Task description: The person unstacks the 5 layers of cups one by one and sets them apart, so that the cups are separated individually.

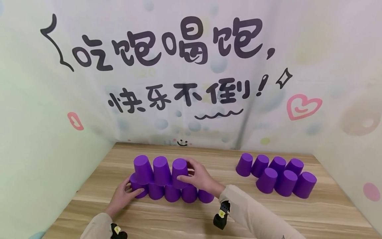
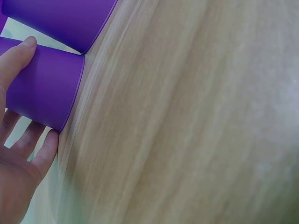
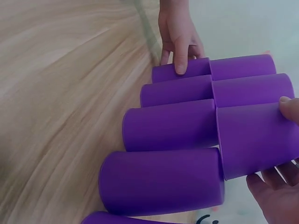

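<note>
Purple cups stand upside down in two levels on the wooden table. My right hand (image 1: pixel 200 176) grips the right-hand cup (image 1: pixel 179 167) of the upper level, thumb in front and fingers behind; its rim sits at the tops of two lower cups. To its left on that level are two more cups, the middle cup (image 1: pixel 161 170) and the left cup (image 1: pixel 142 168). My left hand (image 1: pixel 120 198) holds the leftmost cup (image 2: pixel 44 86) of the bottom row between thumb and fingers. Toward the right end of that row is an end cup (image 1: pixel 206 196), partly behind my right wrist.
At the right of the table (image 1: pixel 238 212) stands another group of upside-down purple cups, with a front cup (image 1: pixel 305 185) and a back cup (image 1: pixel 245 165). A printed backdrop (image 1: pixel 191 129) rises behind the table's back edge.
</note>
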Tool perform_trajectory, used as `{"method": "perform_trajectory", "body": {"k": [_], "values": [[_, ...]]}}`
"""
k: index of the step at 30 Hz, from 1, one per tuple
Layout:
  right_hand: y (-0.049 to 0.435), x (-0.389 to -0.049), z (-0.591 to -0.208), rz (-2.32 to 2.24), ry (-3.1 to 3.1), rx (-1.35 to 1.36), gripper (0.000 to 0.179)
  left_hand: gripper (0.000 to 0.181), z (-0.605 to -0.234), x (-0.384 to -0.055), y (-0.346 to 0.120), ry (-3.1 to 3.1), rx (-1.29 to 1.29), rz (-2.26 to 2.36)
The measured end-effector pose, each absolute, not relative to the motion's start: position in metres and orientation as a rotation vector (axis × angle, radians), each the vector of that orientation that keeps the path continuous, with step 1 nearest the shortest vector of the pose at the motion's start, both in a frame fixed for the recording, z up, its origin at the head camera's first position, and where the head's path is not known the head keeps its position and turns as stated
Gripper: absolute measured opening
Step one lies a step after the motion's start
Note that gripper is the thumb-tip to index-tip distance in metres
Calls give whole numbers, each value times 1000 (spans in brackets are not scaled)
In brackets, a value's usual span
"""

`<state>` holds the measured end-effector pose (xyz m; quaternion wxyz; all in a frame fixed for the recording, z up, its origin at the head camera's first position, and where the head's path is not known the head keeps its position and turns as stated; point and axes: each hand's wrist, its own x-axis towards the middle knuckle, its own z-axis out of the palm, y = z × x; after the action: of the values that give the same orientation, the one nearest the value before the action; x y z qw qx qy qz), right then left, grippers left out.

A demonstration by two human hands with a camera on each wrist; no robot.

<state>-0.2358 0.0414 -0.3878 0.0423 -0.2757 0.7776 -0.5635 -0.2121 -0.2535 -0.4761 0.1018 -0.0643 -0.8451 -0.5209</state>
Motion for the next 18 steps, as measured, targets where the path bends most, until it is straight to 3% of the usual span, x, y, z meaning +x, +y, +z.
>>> {"method": "perform_trajectory", "body": {"k": [7,18], "values": [[58,-231,-354,-1799,2403,-799,52,63,-477,-213,-254,-2508,-191,-1521],[137,-247,-349,-1883,2554,-648,55,62,-475,-211,-255,-2531,-162,-1539]]}}
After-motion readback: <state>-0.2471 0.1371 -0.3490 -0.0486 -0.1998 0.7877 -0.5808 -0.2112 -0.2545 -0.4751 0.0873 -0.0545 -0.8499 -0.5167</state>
